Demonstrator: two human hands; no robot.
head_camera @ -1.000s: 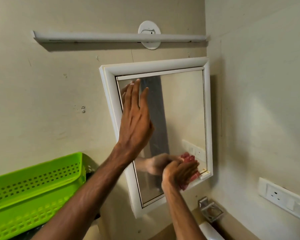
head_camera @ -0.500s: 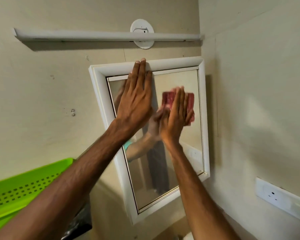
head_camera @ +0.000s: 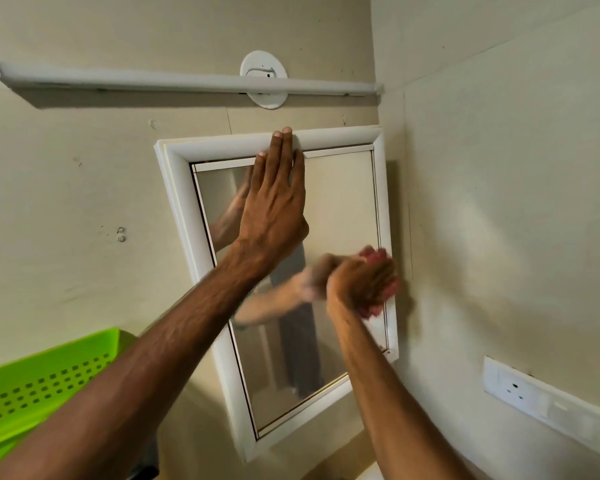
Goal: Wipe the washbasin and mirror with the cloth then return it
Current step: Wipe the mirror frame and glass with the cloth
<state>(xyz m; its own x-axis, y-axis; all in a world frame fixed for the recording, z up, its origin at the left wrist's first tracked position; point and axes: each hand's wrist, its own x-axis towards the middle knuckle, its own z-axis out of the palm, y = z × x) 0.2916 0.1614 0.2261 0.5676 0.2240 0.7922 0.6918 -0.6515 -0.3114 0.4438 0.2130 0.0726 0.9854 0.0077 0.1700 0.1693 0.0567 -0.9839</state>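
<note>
- One mirror [head_camera: 338,209] in a white frame hangs on the beige wall, close to the corner of the room.
- One red cloth [head_camera: 373,255] sits against the mirror's right edge, about halfway down, mostly covered by the hand on it.
- Two bare hands are up. The left hand [head_camera: 274,209] lies flat on the upper glass with its fingers straight and together, tips over the top frame, holding nothing.
- The right hand [head_camera: 361,284] presses the cloth to the mirror. It is smeared with blur, so I cannot tell whether its fingers curl round the cloth.
- The left forearm crosses in front of the frame's left side.
- One long white light bar [head_camera: 187,83] runs above the mirror.
- One green perforated basket [head_camera: 49,375] shows at lower left.
- One white socket plate [head_camera: 520,389] is on the right wall.
- Two small screws [head_camera: 120,234] sit in the scuffed wall left of the mirror.
</note>
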